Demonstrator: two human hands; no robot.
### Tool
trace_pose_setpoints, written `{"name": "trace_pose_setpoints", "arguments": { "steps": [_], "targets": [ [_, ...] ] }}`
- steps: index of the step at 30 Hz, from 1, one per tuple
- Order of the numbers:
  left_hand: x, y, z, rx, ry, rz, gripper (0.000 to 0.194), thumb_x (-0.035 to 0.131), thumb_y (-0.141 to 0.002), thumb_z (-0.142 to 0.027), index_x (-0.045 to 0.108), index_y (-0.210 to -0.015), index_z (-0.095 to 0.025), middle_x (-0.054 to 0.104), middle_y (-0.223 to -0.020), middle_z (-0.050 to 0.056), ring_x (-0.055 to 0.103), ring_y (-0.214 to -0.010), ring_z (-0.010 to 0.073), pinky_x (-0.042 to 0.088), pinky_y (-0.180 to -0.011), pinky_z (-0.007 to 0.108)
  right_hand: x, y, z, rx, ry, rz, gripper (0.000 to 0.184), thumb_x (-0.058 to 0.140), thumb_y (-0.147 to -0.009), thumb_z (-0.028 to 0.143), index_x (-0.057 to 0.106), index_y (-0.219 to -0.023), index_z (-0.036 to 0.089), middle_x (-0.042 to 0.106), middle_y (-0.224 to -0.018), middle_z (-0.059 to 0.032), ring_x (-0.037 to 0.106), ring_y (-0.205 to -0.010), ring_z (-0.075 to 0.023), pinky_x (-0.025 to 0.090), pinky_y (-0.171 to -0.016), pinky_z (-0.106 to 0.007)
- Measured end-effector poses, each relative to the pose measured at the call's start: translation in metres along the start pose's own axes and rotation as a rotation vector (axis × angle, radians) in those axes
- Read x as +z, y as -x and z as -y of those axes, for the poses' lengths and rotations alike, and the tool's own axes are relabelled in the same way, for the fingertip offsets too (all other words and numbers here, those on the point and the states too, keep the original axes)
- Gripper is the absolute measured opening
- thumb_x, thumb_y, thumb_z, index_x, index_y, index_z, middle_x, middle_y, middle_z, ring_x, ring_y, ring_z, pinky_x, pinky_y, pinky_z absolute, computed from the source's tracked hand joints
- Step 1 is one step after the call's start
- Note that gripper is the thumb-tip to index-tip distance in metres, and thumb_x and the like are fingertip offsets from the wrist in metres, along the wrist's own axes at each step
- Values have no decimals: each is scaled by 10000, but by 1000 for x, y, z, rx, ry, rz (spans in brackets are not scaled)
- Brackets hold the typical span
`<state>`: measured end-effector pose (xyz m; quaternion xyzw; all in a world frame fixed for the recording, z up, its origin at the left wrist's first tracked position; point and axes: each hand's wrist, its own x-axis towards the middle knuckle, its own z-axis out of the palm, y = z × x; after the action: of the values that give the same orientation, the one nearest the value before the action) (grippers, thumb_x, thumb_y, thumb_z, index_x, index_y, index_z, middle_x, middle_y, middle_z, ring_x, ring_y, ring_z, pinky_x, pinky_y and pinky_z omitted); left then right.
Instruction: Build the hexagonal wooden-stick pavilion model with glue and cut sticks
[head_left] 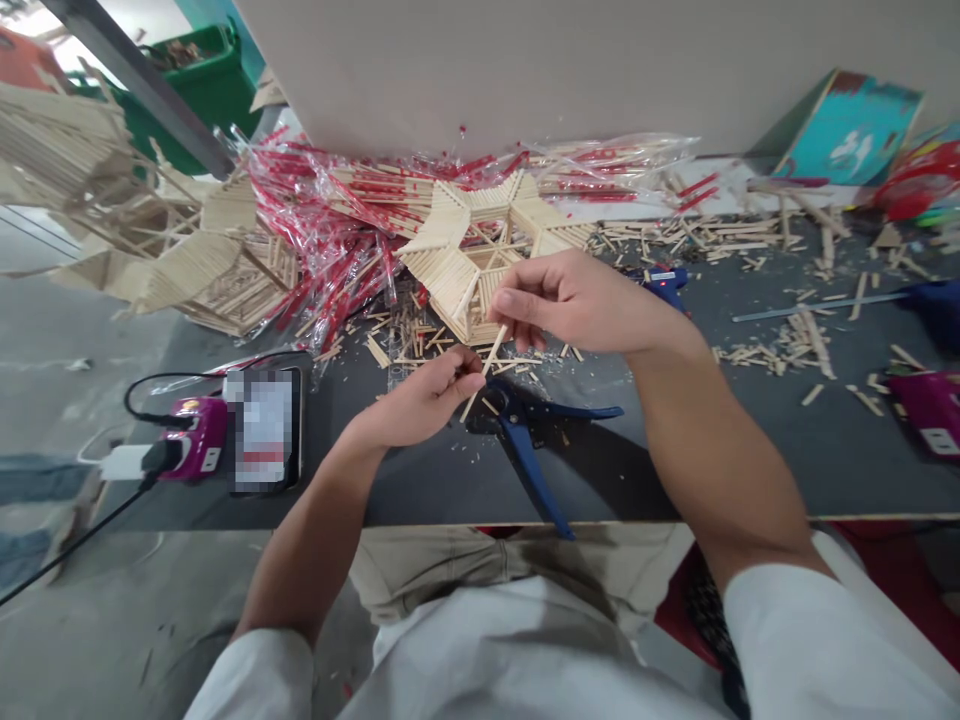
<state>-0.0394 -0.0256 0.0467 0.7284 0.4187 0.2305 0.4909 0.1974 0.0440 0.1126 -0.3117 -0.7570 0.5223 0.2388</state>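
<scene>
Wooden stick (494,347) aslant, upper end pinched in right fingers (517,303), left fingers (472,383) clamped lower (tip jutting below)

a pale wall (600,70) stands behind the dark table (435,495).

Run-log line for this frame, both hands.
left hand: pinching thin stick | right hand: pinching same stick | nearby: blue-handled cutter, stick structure

Honestly can't read a word here. The phone (262,430) at left has a pixelated screen, the label (663,276) on the far glue gun (667,291) is too tiny, the turquoise box (814,140) far right just has some white mark (851,150), and the blue cutter's (525,455) faint marking is illegible.
</scene>
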Motion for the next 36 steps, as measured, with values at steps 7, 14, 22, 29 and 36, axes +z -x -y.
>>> {"name": "trace_pose_setpoints", "arguments": {
  "steps": [7,14,22,29,36],
  "targets": [
    [11,-4,-2,55,25,-21,341,465,-1088,-478,574,-957,-182,565,-854,21,530,-786,146,455,-715,275,10,-8,-11,-1,53,-93,111,780,-894,274,737,-839,188,717,-699,-7,663,-612,-129,527,-592,-264],
    [35,-12,-8,-70,593,-90,498,538,-1016,-663,586,-971,-169,724,-838,61,671,-632,131,526,-497,222,15,-15,-6,-16,94,-171,181,771,-905,352,748,-858,179,747,-782,-36,673,-633,-145,552,-633,-306],
    [44,-22,-13,-143,697,-267,380,512,-1051,-596,482,-1120,-223,661,-607,-50,622,-384,135,462,-331,185,-14,-34,4,-95,415,-358,131,773,-911,339,767,-937,210,784,-917,-65,689,-794,-217,561,-747,-383],
    [47,-24,-18,-139,548,-339,430,475,-1054,-642,506,-1085,-214,654,-603,-44,609,-375,124,444,-330,182,-16,-34,-6,-147,623,-281,89,700,-934,231,776,-980,225,784,-1071,-59,704,-995,-247,525,-936,-414],
    [39,-29,-15,-87,304,-445,427,461,-1082,-582,620,-1022,-190,588,-565,-50,474,-330,55,354,-369,199,-22,-30,-16,-72,637,-244,175,664,-968,337,802,-1023,244,787,-1069,-68,683,-1006,-276,500,-971,-434]
  ]
}}
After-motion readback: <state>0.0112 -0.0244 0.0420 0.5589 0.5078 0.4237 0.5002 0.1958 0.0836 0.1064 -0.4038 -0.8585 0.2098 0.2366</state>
